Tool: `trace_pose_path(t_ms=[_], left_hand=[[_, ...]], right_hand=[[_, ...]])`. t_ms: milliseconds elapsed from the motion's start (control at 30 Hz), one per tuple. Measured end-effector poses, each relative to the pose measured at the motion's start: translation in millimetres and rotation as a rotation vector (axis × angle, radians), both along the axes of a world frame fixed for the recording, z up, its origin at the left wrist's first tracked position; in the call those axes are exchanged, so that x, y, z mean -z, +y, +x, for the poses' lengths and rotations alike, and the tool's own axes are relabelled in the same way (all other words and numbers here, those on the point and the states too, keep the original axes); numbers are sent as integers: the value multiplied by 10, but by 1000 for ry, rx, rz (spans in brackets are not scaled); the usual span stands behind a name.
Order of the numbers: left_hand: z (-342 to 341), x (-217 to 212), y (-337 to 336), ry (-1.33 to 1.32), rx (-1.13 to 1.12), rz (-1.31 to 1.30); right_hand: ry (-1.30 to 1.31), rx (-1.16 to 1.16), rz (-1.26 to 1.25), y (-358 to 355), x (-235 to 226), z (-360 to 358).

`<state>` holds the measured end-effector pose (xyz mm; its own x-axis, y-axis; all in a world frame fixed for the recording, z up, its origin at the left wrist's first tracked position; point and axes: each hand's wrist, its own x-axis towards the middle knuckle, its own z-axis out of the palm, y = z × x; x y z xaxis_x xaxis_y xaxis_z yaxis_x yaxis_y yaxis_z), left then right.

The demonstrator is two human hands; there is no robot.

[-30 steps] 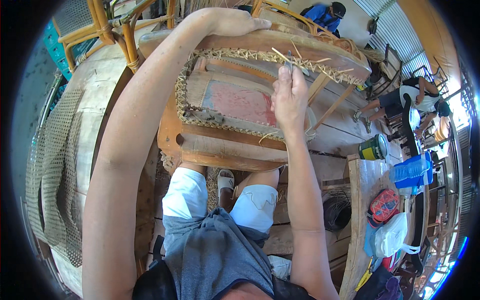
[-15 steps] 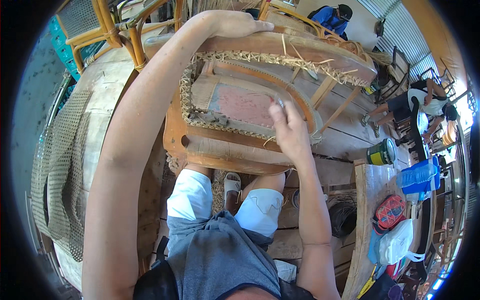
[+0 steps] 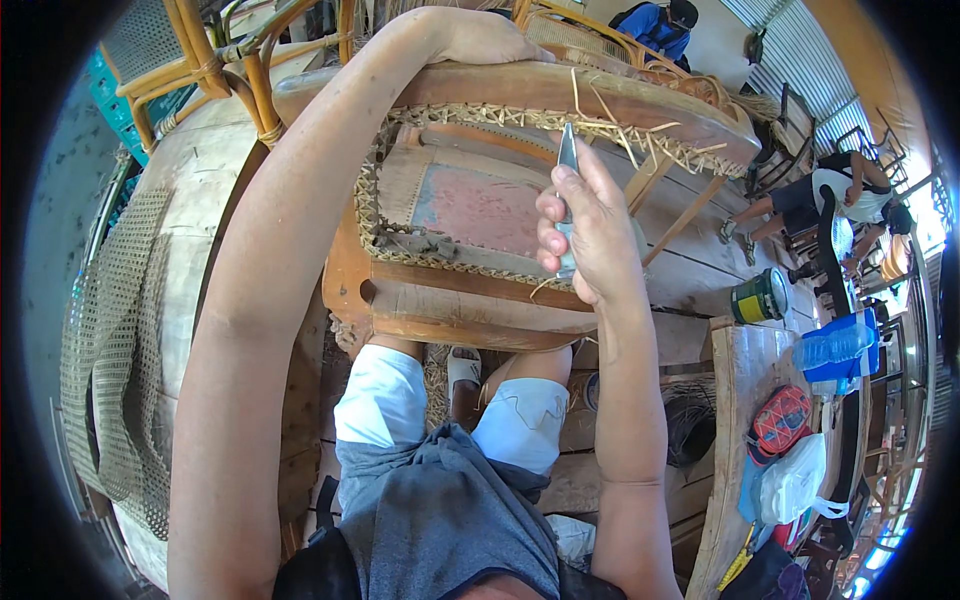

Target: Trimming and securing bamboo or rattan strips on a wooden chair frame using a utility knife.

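A wooden chair (image 3: 470, 325) stands in front of my legs, its open back frame edged with woven cane strips. Loose straw-coloured cane ends (image 3: 640, 135) stick out along the upper edge. My left hand (image 3: 488, 40) grips the top rail (image 3: 590, 92) from above, fingers partly hidden behind it. In my right hand (image 3: 595, 225) is a small knife (image 3: 567, 150), its pointed metal blade upward near the cane edging. Through the frame shows the seat, with a worn reddish patch (image 3: 475, 205).
Woven cane sheet (image 3: 130, 350) lies on a wooden surface at left, below a rattan chair (image 3: 190, 60). On the right, a wooden bench (image 3: 725, 420) holds a red patterned cap (image 3: 780, 425) and white bag (image 3: 793, 480). A bucket (image 3: 760, 297) stands beyond; two people work farther off.
My right hand has turned and drawn slightly right, raising the knife so its blade points up at the top cane edge. My left hand stays on the rail.
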<state>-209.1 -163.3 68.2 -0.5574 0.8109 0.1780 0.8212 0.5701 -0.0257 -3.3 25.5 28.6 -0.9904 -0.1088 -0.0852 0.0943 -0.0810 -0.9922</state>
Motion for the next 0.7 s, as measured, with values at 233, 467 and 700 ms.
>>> trace_pose_path(t_ms=[233,467,700], left_hand=[[321,-350,113,-420,-191,171],[375,-376,94,-464,-178,130],[456,-399,113,-430,-182,141]], right_hand=[[57,74,-4,-102,64,-101],[100,130,8,-98,164,-79],[-24,49,-115,-13,-14,-45]])
